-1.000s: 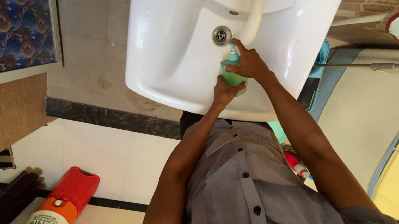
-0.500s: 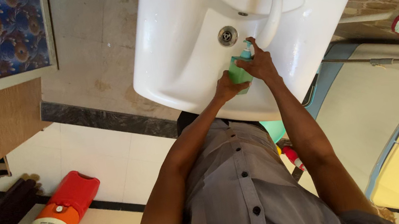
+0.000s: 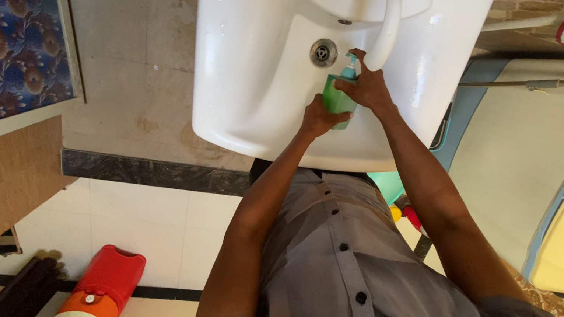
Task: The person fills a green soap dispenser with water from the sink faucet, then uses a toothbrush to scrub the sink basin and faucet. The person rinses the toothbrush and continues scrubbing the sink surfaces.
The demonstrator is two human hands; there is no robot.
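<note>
Right over the white sink (image 3: 247,74), the green soap bottle (image 3: 337,98) stood with its long side pointing up toward the curved tap (image 3: 387,16). The left hand (image 3: 319,119) was wrapped tight around the bottle's body from below. The right hand (image 3: 366,86) sat on the pump top, fingers pressed together on it.
</note>
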